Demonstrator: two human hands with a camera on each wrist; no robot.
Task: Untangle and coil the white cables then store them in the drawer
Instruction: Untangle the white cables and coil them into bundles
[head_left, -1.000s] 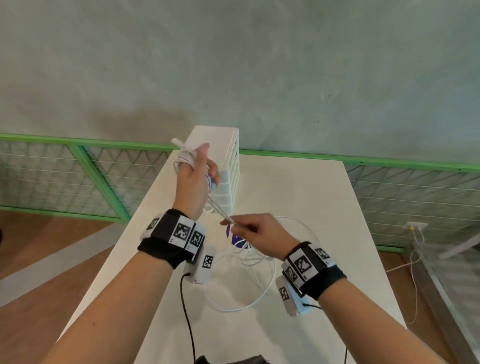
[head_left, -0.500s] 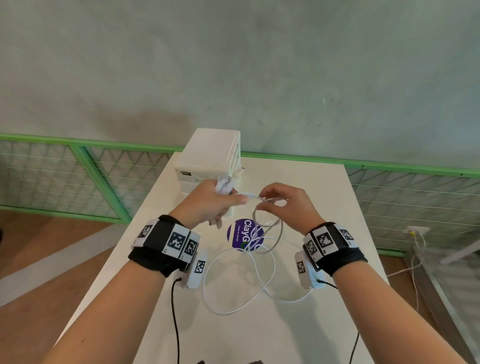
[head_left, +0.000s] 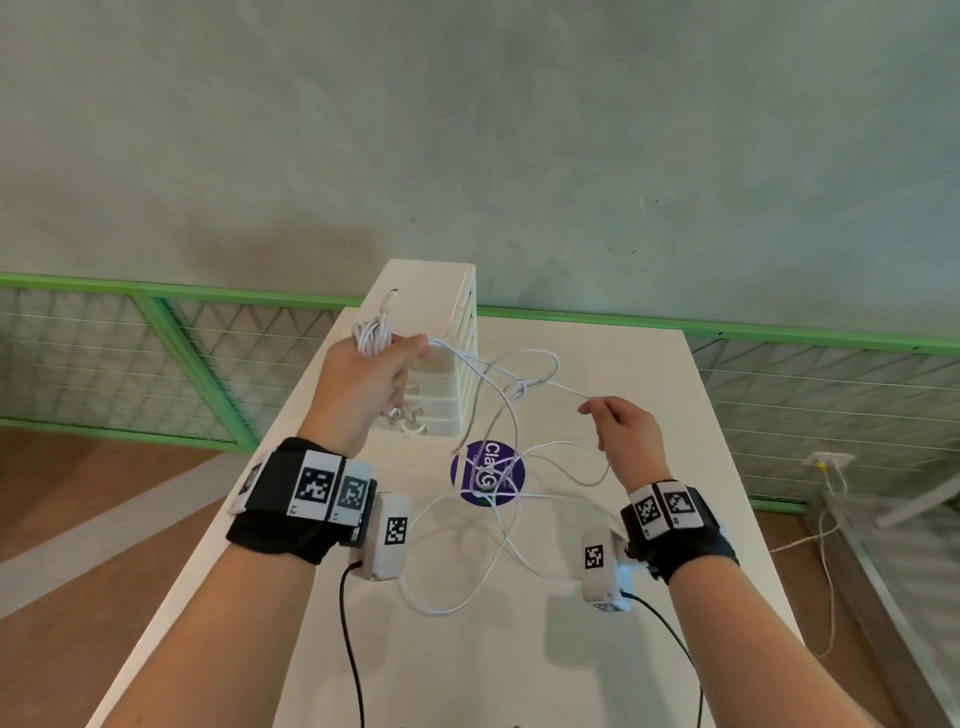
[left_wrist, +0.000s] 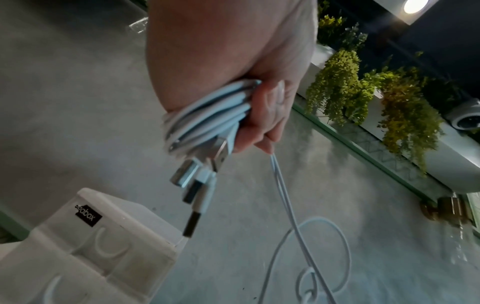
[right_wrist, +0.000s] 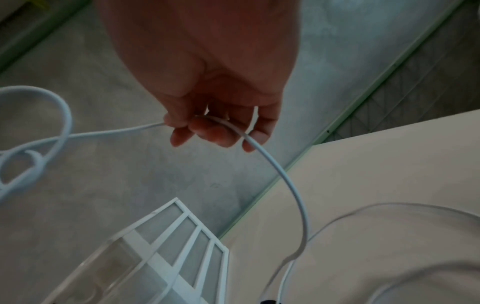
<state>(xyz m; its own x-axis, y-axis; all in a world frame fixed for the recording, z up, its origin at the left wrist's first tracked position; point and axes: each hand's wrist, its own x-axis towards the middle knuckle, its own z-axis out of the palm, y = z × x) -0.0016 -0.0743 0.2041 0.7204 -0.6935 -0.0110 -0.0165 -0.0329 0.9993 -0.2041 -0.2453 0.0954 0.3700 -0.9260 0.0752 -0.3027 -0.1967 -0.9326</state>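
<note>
left hand (head_left: 363, 384) is gripping the coiled white cables (head_left: 372, 335) while right hand (head_left: 626, 434) pinches a loose knotted strand (head_left: 524, 387) stretched between them

The left hand (head_left: 363, 387) is raised above the counter (head_left: 649, 395), a bundle of coiled cable (head_left: 372, 335) in its grip, with the drawer unit (head_left: 441, 358) just beyond and to its right. From that hand a cable strand (head_left: 550, 384) runs rightward through a knot (head_left: 522, 388) to the right hand (head_left: 626, 436), which is raised well apart from the left and nearer the counter's right edge. Below and between the two hands, loose cable loops (head_left: 467, 551) lie on the counter, crossing over a round sticker (head_left: 487, 472) in front of the drawer unit.
</note>
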